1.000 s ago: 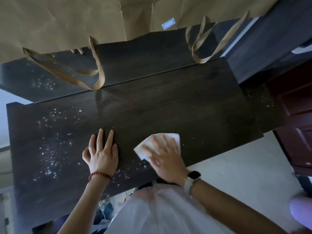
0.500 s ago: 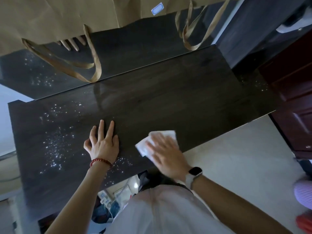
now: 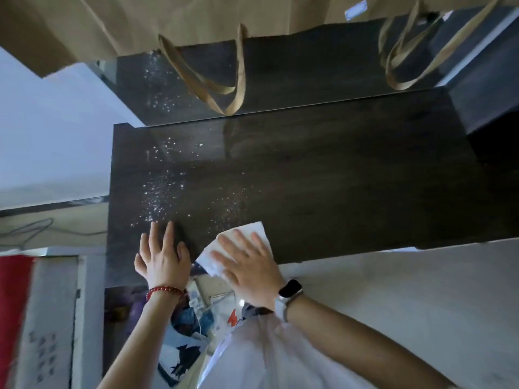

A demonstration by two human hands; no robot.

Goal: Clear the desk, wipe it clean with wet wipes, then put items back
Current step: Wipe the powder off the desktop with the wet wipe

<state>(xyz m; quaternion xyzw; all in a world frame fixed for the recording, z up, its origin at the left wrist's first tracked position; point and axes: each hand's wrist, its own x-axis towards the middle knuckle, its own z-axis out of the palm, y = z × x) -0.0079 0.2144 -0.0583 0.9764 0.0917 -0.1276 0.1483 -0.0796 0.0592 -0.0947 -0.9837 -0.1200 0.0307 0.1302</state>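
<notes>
A person leans over a dark wood-grain surface [image 3: 323,169], both forearms reaching in from the lower edge of the view. The right hand [image 3: 247,262], a smartwatch [image 3: 289,292] on its wrist, lies flat with fingers straight and slightly spread, its grip wide, pressing down on a white wet wipe [image 3: 252,228] at the near edge of the surface. The wipe shows beyond the fingertips and to the hand's left, one corner reaching past the surface's edge. The left hand [image 3: 161,258], a red bead bracelet [image 3: 164,291] at its wrist, rests palm-down just beside it, fingers extended, holding nothing. White specks [image 3: 160,197] are scattered over the surface ahead of the left hand. Brown paper bags [image 3: 196,15] with flat handles [image 3: 224,88] sit at the far side.
</notes>
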